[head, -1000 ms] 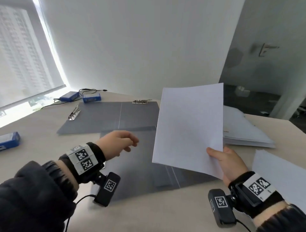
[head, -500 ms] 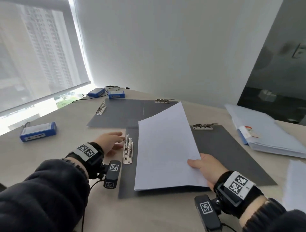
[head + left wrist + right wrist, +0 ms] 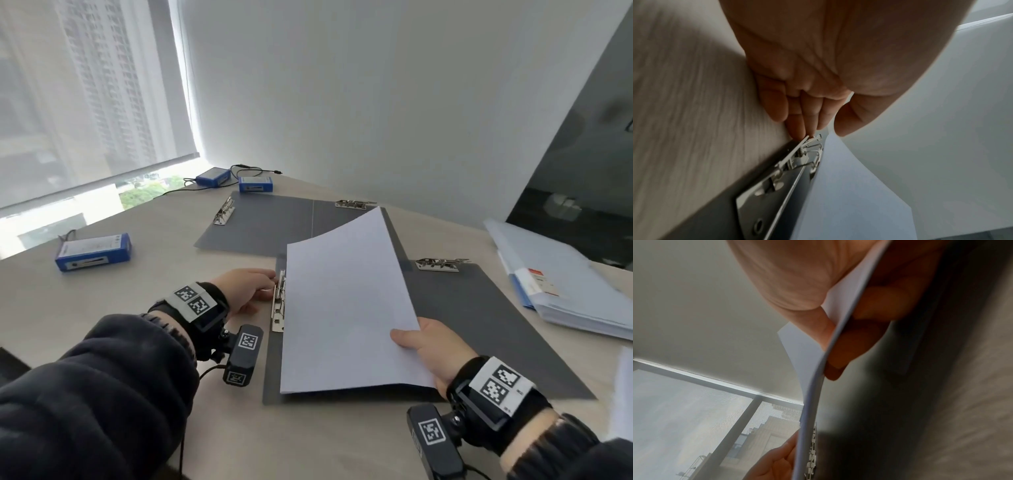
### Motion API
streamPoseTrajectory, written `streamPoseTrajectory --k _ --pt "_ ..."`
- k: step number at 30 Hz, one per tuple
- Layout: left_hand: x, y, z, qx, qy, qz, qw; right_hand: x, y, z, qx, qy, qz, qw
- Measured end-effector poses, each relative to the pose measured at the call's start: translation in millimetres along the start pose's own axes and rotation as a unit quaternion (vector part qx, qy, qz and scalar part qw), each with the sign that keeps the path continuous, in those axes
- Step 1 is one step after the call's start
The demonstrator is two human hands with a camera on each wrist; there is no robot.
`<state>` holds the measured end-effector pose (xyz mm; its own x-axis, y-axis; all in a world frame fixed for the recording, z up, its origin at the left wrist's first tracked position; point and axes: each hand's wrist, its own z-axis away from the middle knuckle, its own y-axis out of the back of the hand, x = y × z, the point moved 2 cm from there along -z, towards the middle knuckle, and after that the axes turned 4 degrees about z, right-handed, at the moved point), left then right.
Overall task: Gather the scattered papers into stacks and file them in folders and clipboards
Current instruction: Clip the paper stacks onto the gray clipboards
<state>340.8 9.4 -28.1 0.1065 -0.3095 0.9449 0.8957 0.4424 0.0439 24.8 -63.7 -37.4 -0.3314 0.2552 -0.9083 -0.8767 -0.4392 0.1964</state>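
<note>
A thin stack of white papers [image 3: 342, 308] lies tilted over the left half of an open grey folder [image 3: 479, 325], its left edge down at the metal clip [image 3: 279, 305] and its right side raised. My right hand [image 3: 424, 346] pinches the stack's right edge, thumb on top and fingers underneath [image 3: 838, 368]. My left hand [image 3: 250, 291] reaches the clip from the left. Its straight fingertips [image 3: 797, 128] touch the clip's raised lever [image 3: 797, 146], with the thumb held apart above the papers [image 3: 849, 203]. A second clip [image 3: 440, 264] sits at the folder's far edge.
Another open grey folder [image 3: 260, 229] with two clips lies behind. A pale blue pile of document folders [image 3: 565, 291] fills the right side, and a loose sheet [image 3: 621, 394] shows at the right edge. Blue boxes [image 3: 92, 251] [image 3: 255, 184] stand on the beige table [image 3: 102, 308].
The papers came down from upright in the air onto the near folder, their left edge sliding up to the clip. My left hand moved right until its fingertips reached the clip's lever.
</note>
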Motion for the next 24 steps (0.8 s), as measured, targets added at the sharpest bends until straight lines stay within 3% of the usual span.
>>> streamPoseTrajectory --k 10,24 --pt "-0.8 1.6 -1.6 -0.007 -0.006 -0.013 1.0 2.2 3.5 0.8 0.011 -0.016 -0.006 1.0" --pt "-1.0 0.4 -1.1 -0.01 -0.011 -0.012 1.0 -5.5 1.2 9.1 -0.063 0.002 0.068 0.996"
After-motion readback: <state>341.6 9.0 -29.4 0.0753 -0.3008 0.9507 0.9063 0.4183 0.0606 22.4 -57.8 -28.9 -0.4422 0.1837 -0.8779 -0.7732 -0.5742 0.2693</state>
